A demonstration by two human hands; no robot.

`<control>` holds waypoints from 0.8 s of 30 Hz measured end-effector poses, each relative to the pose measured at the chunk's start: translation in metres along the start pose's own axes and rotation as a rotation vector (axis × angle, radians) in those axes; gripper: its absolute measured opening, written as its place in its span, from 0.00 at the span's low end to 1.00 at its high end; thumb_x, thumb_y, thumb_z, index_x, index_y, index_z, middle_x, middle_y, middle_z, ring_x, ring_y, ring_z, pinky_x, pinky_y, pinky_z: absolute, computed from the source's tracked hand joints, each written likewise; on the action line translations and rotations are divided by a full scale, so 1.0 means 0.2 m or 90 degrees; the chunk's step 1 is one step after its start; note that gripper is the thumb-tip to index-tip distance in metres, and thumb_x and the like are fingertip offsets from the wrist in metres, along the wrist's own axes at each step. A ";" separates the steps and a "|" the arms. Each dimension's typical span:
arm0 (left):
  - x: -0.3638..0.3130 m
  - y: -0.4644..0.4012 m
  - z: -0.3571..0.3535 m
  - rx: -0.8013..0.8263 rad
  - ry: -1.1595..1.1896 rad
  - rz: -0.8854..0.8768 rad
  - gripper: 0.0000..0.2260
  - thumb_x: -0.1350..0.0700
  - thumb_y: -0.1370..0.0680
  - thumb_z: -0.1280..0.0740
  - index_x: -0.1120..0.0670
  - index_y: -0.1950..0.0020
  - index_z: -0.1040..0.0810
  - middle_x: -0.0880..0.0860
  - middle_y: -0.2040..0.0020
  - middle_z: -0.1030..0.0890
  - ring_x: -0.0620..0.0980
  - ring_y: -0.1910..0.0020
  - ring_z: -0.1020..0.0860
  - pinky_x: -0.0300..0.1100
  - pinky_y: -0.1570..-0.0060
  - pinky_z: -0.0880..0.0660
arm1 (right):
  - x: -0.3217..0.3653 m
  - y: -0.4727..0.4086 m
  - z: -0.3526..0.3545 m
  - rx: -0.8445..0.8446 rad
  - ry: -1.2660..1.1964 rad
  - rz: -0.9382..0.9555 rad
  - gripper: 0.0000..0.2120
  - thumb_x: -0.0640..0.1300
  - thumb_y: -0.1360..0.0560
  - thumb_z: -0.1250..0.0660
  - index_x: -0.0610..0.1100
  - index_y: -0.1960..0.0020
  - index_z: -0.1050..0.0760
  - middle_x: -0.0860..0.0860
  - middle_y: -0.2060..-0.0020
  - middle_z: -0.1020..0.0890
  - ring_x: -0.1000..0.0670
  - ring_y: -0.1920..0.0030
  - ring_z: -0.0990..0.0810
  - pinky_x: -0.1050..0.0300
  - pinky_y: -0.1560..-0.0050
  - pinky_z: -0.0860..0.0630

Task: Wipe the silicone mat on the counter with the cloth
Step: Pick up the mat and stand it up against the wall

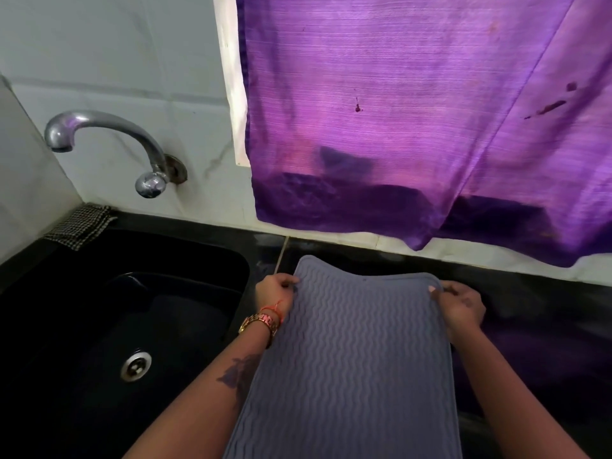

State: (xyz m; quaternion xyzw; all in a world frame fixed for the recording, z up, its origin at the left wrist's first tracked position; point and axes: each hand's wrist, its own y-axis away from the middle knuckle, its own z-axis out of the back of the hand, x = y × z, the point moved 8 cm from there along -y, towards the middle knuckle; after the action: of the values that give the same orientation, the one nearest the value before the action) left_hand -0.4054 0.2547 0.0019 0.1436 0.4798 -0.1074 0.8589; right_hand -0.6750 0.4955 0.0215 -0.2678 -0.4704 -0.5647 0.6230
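Grey-blue silicone mat, wavy ribbed surface, spans the gap between the person's two hands; its far edge lies on the black counter, its near end runs out of the bottom of the view, so whether that end lies flat cannot be told. Left hand pinches the mat's far-left edge, fingers curled over the rim; gold watch and red thread on that wrist, a tattoo on the forearm. Right hand grips the far-right corner, thumb on top of the mat, fingers curled behind the edge. Far-left corner of the mat bows upward a little beyond the left hand; the far edge dips between the two hands.

Checked cloth lies well apart, far to the left of the left hand, draped over the back-left rim of the sink; neither hand touches it.

Black sink sits directly left of the left hand; inside it only a metal drain shows, basin otherwise dark; contents beyond that cannot be told. Chrome tap projects from the tiled wall beyond and left of the left hand, spout over the sink's back-left part. Purple curtain hangs beyond both hands; its dark hem ends just above the back of the counter.
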 end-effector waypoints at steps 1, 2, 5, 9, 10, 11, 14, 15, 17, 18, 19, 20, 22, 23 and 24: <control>-0.01 0.01 0.02 -0.003 0.019 -0.014 0.10 0.65 0.27 0.36 0.56 0.54 0.16 0.54 0.51 0.16 0.51 0.50 0.20 0.34 0.48 0.29 | 0.02 0.01 0.01 -0.007 -0.006 0.018 0.09 0.41 0.27 0.30 0.42 0.48 0.20 0.44 0.52 0.19 0.47 0.55 0.23 0.53 0.49 0.25; -0.03 0.01 0.04 -0.006 0.035 -0.027 0.09 0.66 0.27 0.35 0.56 0.55 0.16 0.54 0.52 0.16 0.50 0.51 0.20 0.35 0.47 0.28 | 0.04 0.03 0.03 -0.012 -0.013 0.035 0.08 0.41 0.27 0.30 0.42 0.48 0.20 0.45 0.53 0.19 0.48 0.55 0.23 0.52 0.48 0.25; -0.06 0.03 0.11 -0.011 0.094 -0.048 0.08 0.67 0.27 0.34 0.58 0.53 0.17 0.54 0.53 0.17 0.48 0.53 0.20 0.39 0.46 0.25 | 0.09 0.04 0.07 -0.045 -0.028 0.059 0.09 0.41 0.28 0.30 0.42 0.48 0.20 0.47 0.56 0.20 0.47 0.54 0.23 0.50 0.46 0.24; -0.07 0.04 0.20 -0.041 0.116 -0.069 0.09 0.68 0.28 0.33 0.60 0.52 0.17 0.52 0.55 0.18 0.46 0.56 0.22 0.34 0.51 0.25 | 0.11 0.02 0.08 -0.066 -0.043 0.076 0.10 0.42 0.29 0.29 0.41 0.48 0.20 0.46 0.55 0.18 0.46 0.54 0.21 0.50 0.46 0.23; -0.07 0.03 0.21 -0.050 0.113 -0.068 0.09 0.69 0.28 0.33 0.60 0.51 0.17 0.51 0.56 0.19 0.45 0.57 0.22 0.31 0.54 0.26 | 0.12 0.03 0.07 -0.062 -0.044 0.082 0.09 0.42 0.28 0.29 0.42 0.48 0.20 0.46 0.56 0.19 0.46 0.55 0.22 0.51 0.48 0.24; -0.06 0.02 0.22 -0.057 0.112 -0.062 0.09 0.69 0.28 0.33 0.60 0.51 0.17 0.51 0.56 0.19 0.44 0.57 0.22 0.30 0.55 0.27 | 0.13 0.02 0.05 -0.055 -0.043 0.087 0.09 0.41 0.28 0.29 0.42 0.49 0.20 0.46 0.56 0.19 0.47 0.55 0.22 0.53 0.50 0.25; -0.01 -0.04 0.22 -0.056 0.079 -0.038 0.10 0.68 0.28 0.34 0.58 0.52 0.17 0.51 0.56 0.18 0.46 0.56 0.22 0.34 0.51 0.28 | 0.15 0.01 -0.05 -0.034 -0.021 0.103 0.07 0.41 0.28 0.29 0.41 0.50 0.20 0.47 0.57 0.19 0.48 0.57 0.22 0.57 0.54 0.29; 0.00 -0.06 0.20 -0.049 0.061 -0.031 0.10 0.67 0.28 0.34 0.57 0.52 0.17 0.52 0.55 0.17 0.47 0.55 0.21 0.34 0.51 0.29 | 0.15 0.00 -0.07 -0.032 -0.011 0.101 0.07 0.40 0.28 0.30 0.41 0.51 0.20 0.46 0.58 0.19 0.48 0.57 0.23 0.57 0.55 0.30; 0.05 -0.08 0.17 -0.039 0.026 -0.008 0.09 0.67 0.29 0.33 0.56 0.54 0.16 0.54 0.55 0.16 0.48 0.55 0.20 0.33 0.52 0.30 | 0.12 -0.03 -0.12 -0.025 0.004 0.090 0.05 0.39 0.28 0.30 0.40 0.52 0.20 0.45 0.57 0.19 0.48 0.58 0.23 0.56 0.55 0.30; 0.07 -0.09 0.15 -0.034 0.012 0.005 0.09 0.66 0.29 0.33 0.56 0.55 0.16 0.54 0.56 0.16 0.48 0.55 0.20 0.33 0.53 0.30 | 0.10 -0.04 -0.14 -0.021 0.014 0.085 0.05 0.39 0.27 0.30 0.40 0.52 0.20 0.45 0.57 0.19 0.48 0.58 0.23 0.56 0.55 0.29; 0.08 -0.10 0.14 -0.031 0.003 0.014 0.08 0.66 0.30 0.32 0.56 0.55 0.17 0.54 0.57 0.16 0.48 0.55 0.20 0.33 0.54 0.31 | 0.08 -0.05 -0.16 -0.019 0.023 0.081 0.05 0.39 0.27 0.30 0.40 0.52 0.20 0.44 0.57 0.19 0.47 0.58 0.23 0.56 0.55 0.28; 0.09 -0.10 0.13 -0.030 -0.001 0.021 0.08 0.66 0.30 0.32 0.56 0.57 0.17 0.54 0.59 0.17 0.49 0.55 0.20 0.33 0.54 0.31 | 0.06 -0.05 -0.17 -0.020 0.029 0.077 0.05 0.39 0.27 0.30 0.40 0.52 0.20 0.44 0.57 0.19 0.47 0.58 0.23 0.56 0.54 0.27; 0.10 -0.11 0.13 -0.029 -0.003 0.027 0.07 0.66 0.30 0.31 0.54 0.60 0.20 0.52 0.62 0.19 0.49 0.57 0.21 0.34 0.54 0.31 | 0.03 -0.07 -0.18 -0.025 0.039 0.072 0.05 0.39 0.27 0.31 0.40 0.52 0.19 0.44 0.57 0.19 0.47 0.58 0.23 0.56 0.53 0.27; 0.11 -0.11 0.13 -0.029 -0.009 0.026 0.07 0.66 0.30 0.31 0.53 0.61 0.21 0.51 0.62 0.20 0.49 0.57 0.22 0.34 0.54 0.31 | 0.02 -0.07 -0.18 -0.026 0.045 0.071 0.05 0.39 0.27 0.31 0.40 0.52 0.19 0.44 0.58 0.19 0.47 0.58 0.23 0.56 0.53 0.27; 0.10 -0.11 0.13 -0.030 -0.017 0.025 0.08 0.65 0.30 0.30 0.53 0.62 0.23 0.52 0.62 0.21 0.48 0.58 0.22 0.35 0.54 0.31 | 0.02 -0.08 -0.18 -0.026 0.048 0.070 0.06 0.39 0.27 0.31 0.40 0.51 0.19 0.44 0.58 0.19 0.47 0.58 0.23 0.57 0.54 0.28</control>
State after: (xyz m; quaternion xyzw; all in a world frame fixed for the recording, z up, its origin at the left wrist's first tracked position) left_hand -0.3805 0.2244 -0.0055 0.1315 0.4676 -0.0812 0.8703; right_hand -0.6801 0.4591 0.0062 -0.2844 -0.4195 -0.5485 0.6650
